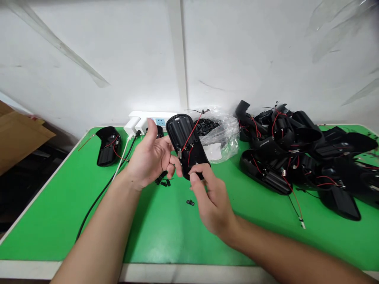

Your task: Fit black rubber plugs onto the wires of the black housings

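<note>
A black plastic housing with red and black wires is held above the green table, its open inner side towards me. My left hand cradles it from the left, fingers curled behind it and thumb raised. My right hand pinches its lower end between thumb and forefinger. A few small black parts lie on the table just under my left hand, and one more small black part lies beside my right hand.
A pile of similar black housings with red wires fills the right side. A clear bag of small black parts sits behind my hands. One single housing lies at the left by a white power strip and black cable. Cardboard stands off the table's left.
</note>
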`<action>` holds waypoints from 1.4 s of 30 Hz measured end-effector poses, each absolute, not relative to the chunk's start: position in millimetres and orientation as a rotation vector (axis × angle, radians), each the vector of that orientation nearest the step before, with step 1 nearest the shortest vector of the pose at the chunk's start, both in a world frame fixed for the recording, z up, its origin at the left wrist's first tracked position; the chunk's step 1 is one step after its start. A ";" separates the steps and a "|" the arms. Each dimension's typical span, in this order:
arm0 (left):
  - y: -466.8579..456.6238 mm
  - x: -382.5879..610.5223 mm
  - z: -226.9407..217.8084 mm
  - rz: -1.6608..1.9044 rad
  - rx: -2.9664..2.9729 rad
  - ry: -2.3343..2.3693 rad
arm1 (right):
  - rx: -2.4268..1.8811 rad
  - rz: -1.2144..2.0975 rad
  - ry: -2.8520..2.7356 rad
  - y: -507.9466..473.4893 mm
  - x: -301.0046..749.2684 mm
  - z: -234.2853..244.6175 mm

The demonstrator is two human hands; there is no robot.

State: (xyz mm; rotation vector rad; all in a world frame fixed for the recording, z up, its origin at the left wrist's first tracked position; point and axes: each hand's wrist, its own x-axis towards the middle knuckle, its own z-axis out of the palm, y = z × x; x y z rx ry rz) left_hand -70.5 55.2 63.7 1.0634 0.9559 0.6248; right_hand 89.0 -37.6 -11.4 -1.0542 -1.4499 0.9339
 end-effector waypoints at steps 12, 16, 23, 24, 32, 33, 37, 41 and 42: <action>55.8 -68.2 61.5 0.746 0.957 0.940 | -1.179 0.898 -1.380 -18.1 95.0 -18.1; 57.5 -65.4 59.8 0.793 0.932 1.000 | -1.189 0.853 -1.420 -16.7 98.2 -16.6; 63.7 -67.6 55.4 0.795 0.796 0.985 | -0.917 0.497 -1.578 -13.9 103.6 -12.9; 63.7 -67.6 55.2 0.791 0.772 0.970 | -0.854 0.521 -1.529 -13.0 102.5 -13.1; 59.2 -61.5 52.9 0.643 0.709 0.880 | -0.715 0.965 -1.095 3.9 105.6 -0.7; 59.1 -61.1 51.9 0.635 0.742 0.939 | -0.737 0.963 -1.074 7.1 108.7 0.8; 55.7 -59.7 49.3 1.056 1.049 1.263 | -0.791 1.009 -0.871 16.8 118.2 0.4; 41.4 -54.1 56.2 1.335 1.305 1.121 | -0.728 1.252 -0.811 17.6 117.1 -4.0; 36.9 -51.8 58.8 1.293 1.395 1.086 | -0.722 1.284 -0.839 16.7 116.0 -4.9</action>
